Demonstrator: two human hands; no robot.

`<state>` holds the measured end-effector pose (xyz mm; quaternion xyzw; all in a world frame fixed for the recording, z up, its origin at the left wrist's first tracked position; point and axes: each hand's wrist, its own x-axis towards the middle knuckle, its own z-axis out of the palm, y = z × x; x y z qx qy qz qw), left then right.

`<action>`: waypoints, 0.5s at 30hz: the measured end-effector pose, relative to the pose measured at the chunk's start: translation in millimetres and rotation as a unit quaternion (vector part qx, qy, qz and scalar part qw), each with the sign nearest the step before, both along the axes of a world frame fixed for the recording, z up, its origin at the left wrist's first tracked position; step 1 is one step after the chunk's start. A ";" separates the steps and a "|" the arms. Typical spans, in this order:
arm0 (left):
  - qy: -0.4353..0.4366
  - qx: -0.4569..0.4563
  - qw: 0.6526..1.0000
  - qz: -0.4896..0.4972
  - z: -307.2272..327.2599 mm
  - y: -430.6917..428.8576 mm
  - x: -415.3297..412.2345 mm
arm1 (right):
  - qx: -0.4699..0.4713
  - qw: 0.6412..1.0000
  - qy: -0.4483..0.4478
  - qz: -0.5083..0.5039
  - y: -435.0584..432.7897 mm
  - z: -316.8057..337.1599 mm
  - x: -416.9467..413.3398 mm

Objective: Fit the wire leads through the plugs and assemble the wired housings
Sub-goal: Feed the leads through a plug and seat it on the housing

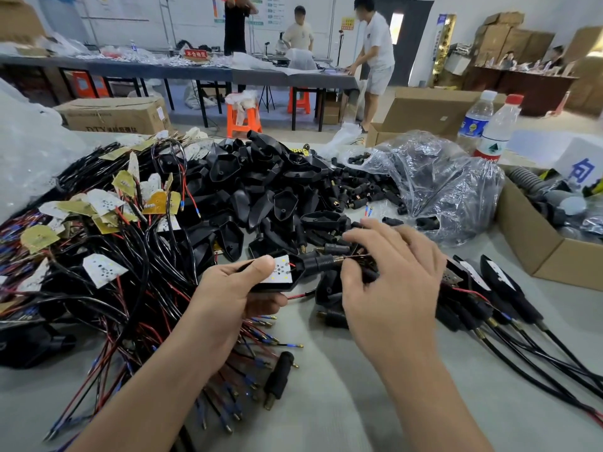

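My left hand (235, 288) grips a black housing (277, 278) with a white LED board (281, 269) seated in it, thumb pressed on the board. A black ribbed plug (321, 261) sits at the housing's neck with a thin wire lead (354, 257) coming out to the right. My right hand (391, 275) pinches that lead just past the plug. A heap of empty black housings (261, 197) lies behind, loose plugs (355, 190) to its right, and wired LED boards (104, 223) are piled at the left.
Finished wired housings (489, 288) lie at the right with cables trailing toward me. One loose plug (277, 376) lies near my left forearm. A cardboard box (538, 243), a crumpled plastic bag (440, 184) and two water bottles (489, 125) stand at the right. People work at tables behind.
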<state>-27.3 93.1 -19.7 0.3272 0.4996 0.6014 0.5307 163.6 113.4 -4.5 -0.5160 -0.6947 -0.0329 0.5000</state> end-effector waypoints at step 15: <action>-0.041 -0.018 0.997 0.065 -5.2 7.5 -4.6 | -0.237 0.966 0.021 0.098 -1.8 -2.6 -2.5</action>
